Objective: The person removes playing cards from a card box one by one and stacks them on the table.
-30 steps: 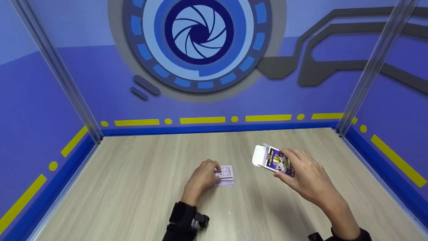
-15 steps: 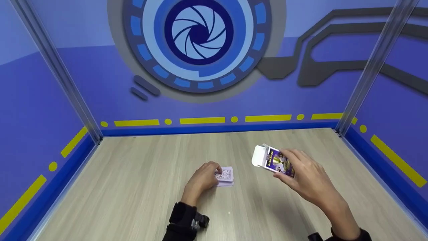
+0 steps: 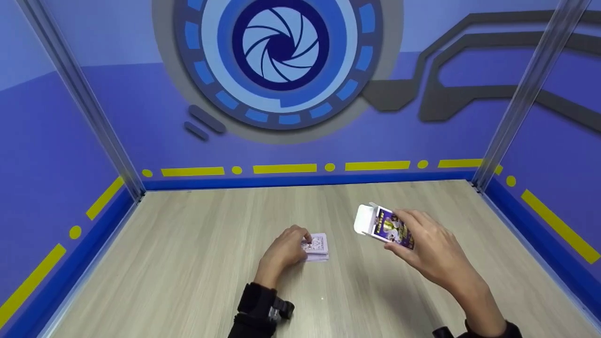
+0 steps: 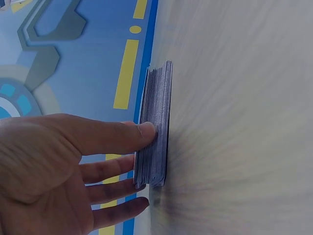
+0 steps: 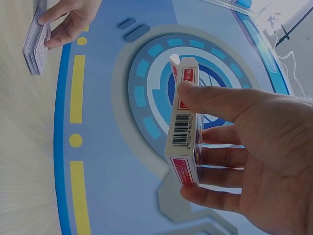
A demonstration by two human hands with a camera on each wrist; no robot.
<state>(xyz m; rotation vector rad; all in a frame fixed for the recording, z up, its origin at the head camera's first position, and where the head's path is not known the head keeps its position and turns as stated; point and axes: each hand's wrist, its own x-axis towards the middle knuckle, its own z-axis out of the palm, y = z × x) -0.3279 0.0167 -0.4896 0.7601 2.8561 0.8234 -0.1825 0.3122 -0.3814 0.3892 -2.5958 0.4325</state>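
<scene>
Stack of purple-backed playing cards [image 3: 316,247] lies on the pale wood-grain counter [image 3: 188,263], left hand [image 3: 281,251] pinching its edge. Right hand [image 3: 434,256] grasps the purple printed cardboard card box [image 3: 386,225] aloft, flap open, apparently empty. Judged: cards out, boxing not begun

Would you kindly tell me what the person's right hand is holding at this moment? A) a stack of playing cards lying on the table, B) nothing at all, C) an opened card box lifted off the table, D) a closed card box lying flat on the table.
C: the right hand grips the card box in the air, its white flap open, while the deck of cards lies under the left hand.
</scene>
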